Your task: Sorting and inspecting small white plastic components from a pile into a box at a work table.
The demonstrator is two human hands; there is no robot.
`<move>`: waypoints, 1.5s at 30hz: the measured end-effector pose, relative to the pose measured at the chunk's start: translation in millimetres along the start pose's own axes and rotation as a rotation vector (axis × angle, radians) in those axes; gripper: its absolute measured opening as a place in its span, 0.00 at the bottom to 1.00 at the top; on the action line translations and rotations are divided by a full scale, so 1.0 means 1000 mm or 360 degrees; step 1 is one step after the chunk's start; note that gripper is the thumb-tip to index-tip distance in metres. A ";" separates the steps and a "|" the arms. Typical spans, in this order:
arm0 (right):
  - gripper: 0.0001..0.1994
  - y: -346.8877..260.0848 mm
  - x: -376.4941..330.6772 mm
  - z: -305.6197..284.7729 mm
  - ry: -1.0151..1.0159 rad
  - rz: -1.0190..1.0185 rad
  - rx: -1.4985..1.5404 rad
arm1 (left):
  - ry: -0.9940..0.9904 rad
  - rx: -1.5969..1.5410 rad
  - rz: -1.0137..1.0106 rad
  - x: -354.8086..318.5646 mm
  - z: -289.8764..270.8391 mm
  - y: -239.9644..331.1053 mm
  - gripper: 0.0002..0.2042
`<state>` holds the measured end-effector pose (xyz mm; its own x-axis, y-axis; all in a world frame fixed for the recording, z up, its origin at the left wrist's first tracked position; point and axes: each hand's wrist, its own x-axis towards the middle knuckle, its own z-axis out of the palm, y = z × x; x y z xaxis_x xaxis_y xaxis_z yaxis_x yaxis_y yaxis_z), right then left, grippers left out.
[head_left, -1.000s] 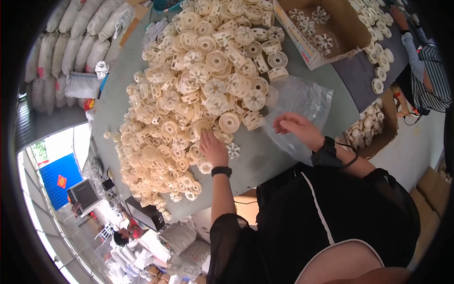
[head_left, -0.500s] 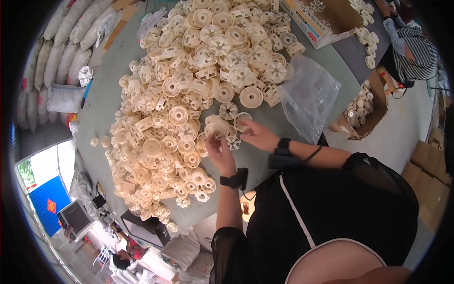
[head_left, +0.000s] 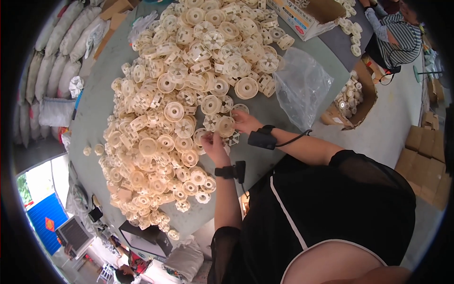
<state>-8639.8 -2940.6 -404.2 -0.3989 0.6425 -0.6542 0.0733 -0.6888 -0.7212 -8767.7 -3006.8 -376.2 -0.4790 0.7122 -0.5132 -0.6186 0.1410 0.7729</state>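
Note:
A large heap of cream plastic wheels (head_left: pixel 165 83), with round hubs and slotted rims, covers much of the grey-green table (head_left: pixel 97 75). At its near right edge my two hands work close together. My right hand (head_left: pixel 248 122) pinches the edge of one round cream wheel (head_left: pixel 225 126); a thin ring-shaped wheel (head_left: pixel 240 109) lies just beyond its fingers. My left hand (head_left: pixel 215 146) is closed at the fingertips beside the same wheel, against the heap; whatever its fingers hold is hidden. Both wrists wear black straps with small dark devices.
A clear plastic bag (head_left: pixel 302 87) lies right of the heap. An open printed carton (head_left: pixel 302 21) stands at the far right, and a cardboard box (head_left: pixel 371 106) of similar parts sits below the table. Another person (head_left: pixel 399 40) sits at the far right. Sacks (head_left: pixel 61 40) are stacked at left.
The stacked-looking wheels between my hands have come apart: one wheel now lies farther out on the heap, another sits by my right fingers. The whole view has shifted slightly.

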 end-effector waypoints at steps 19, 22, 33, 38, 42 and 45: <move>0.14 0.021 -0.038 -0.105 0.0847 -0.0458 -0.0418 | -0.0630 0.3031 0.0964 0.011 0.023 -0.030 0.24; 0.17 0.015 -0.052 -0.095 0.0776 -0.0748 -0.1002 | -0.0677 0.2721 0.1156 0.016 -0.002 -0.029 0.22; 0.12 0.027 -0.027 -0.052 0.0252 -0.1150 -0.2330 | -0.0470 0.2750 0.0787 -0.023 -0.026 -0.018 0.24; 0.09 0.019 -0.043 -0.058 0.0162 -0.1117 -0.1501 | -0.0315 0.2697 0.0833 -0.014 -0.033 -0.019 0.27; 0.09 0.026 -0.049 -0.060 0.0190 -0.0572 -0.0948 | -0.0164 0.2628 0.0943 -0.010 -0.035 -0.015 0.27; 0.11 0.041 -0.040 -0.065 0.0147 -0.0381 -0.0706 | -0.0106 0.2438 0.0915 -0.008 -0.031 -0.015 0.26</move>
<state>-8561.3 -2972.5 -422.0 -0.3711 0.8055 -0.4620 0.3786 -0.3231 -0.8674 -8774.0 -3035.9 -395.6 -0.3634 0.9297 -0.0594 0.7993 0.3439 0.4928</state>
